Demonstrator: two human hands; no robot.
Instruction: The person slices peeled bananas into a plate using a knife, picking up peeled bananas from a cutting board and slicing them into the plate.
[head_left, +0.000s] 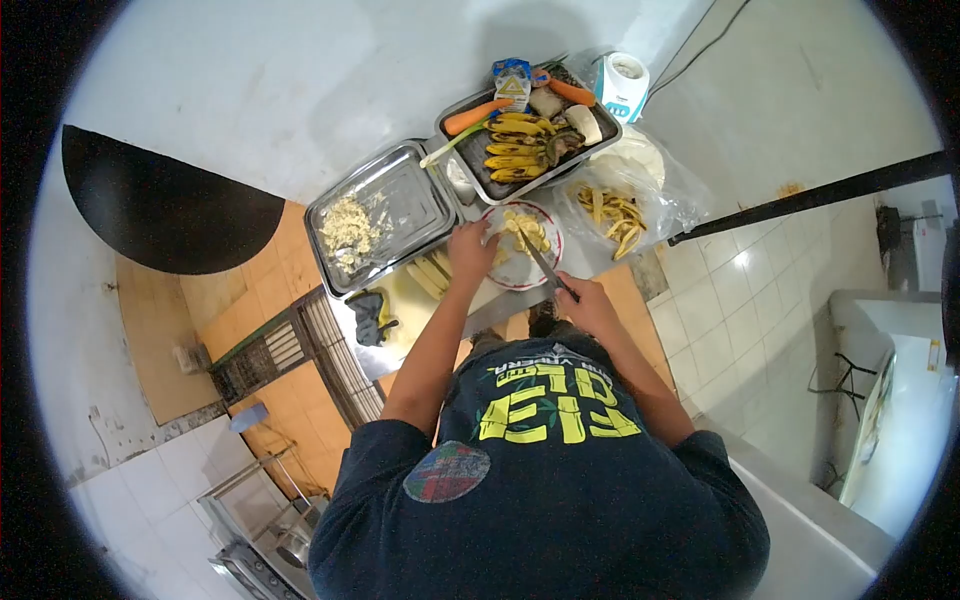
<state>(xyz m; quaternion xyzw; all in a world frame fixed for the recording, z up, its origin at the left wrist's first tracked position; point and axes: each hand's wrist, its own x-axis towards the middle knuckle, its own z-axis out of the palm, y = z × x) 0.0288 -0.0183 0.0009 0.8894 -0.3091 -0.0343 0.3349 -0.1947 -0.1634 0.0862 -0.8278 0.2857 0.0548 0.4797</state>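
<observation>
My right hand (590,302) is closed round the dark handle of a knife (541,258), whose blade reaches over a plate (558,222) with a red-patterned rim. Under the blade tip lie cut pieces of pale yellow banana (525,228). At the plate's left side, my left hand (472,250) grips the rim with bent fingers. Peeled bananas (428,276) rest on a pale board just left of that wrist. A metal tray (405,170) farther left holds mashed or chopped pale banana (348,232).
Behind the plate, a second tray (478,186) carries unpeeled bananas (520,150), carrots (470,117) and a blue packet (512,80). Banana peels (615,215) lie in a clear plastic bag to the right. A white and blue appliance (622,88) stands behind. A dark bag (370,318) sits front left.
</observation>
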